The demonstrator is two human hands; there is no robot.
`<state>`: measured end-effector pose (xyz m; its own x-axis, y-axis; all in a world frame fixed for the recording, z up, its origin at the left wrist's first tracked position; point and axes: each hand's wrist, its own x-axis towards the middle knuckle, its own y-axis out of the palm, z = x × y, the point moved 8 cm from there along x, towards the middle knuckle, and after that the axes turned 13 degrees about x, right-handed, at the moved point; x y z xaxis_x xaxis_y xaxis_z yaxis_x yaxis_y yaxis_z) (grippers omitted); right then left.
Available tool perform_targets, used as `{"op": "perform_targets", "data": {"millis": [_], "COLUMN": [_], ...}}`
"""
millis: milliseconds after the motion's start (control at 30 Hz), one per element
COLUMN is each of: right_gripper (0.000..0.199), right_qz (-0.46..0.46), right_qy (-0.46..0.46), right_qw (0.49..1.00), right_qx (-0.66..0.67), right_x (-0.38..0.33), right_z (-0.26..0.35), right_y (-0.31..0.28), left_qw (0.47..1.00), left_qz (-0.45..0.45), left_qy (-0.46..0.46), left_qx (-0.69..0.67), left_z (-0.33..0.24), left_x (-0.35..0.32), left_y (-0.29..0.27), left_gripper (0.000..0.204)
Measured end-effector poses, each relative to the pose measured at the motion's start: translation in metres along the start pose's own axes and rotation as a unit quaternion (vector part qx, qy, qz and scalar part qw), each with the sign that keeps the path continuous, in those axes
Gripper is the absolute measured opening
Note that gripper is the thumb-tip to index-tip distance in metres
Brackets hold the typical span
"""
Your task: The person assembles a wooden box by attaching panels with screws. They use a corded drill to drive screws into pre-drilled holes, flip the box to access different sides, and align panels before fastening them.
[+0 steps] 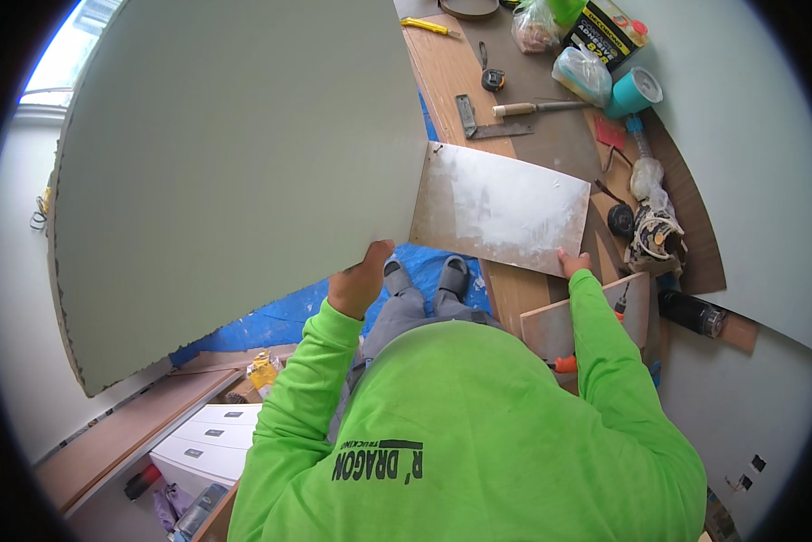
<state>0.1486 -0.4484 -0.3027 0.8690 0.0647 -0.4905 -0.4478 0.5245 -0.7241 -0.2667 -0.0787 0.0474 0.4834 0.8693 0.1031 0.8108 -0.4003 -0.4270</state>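
Note:
A large grey-green panel [243, 181] with ragged edges fills the left side, tilted. My left hand [361, 280] is closed on its lower right corner. A smaller flat board [514, 212], smeared with white, meets the panel's right edge; whether the two are joined I cannot tell. My right hand [575, 263] grips the board's lower right corner, thumb on its face. Just below that hand, a thin wooden piece [550, 327] stands on edge by my right forearm.
On the wooden bench [442, 68] lie a yellow utility knife [430, 27], a tape measure [492, 79], a try square [478, 125] and a wooden-handled tool [523, 108]. A teal cup [634, 92] and black bottle [690, 313] are farther right. White drawers [211, 434] stand lower left; blue sheeting [288, 316] covers floor.

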Motion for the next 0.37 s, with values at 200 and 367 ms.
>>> {"op": "perform_targets", "data": {"millis": [200,367], "right_gripper": [0.088,0.088], "right_qz": [0.000,0.027], "right_qy": [-0.017,0.014], "right_qw": [0.999,0.991], "right_qx": [-0.033,-0.134], "right_x": [-0.018,-0.008], "right_z": [0.018,0.035], "right_y": [0.003,0.001], "left_qw": [0.999,0.999], "left_qz": [-0.001,-0.006], "left_qy": [0.031,-0.032], "left_qx": [0.017,-0.011], "left_z": [-0.004,-0.001], "left_x": [-0.002,0.004], "left_y": [0.000,-0.003], "left_gripper": [0.005,0.002]}}
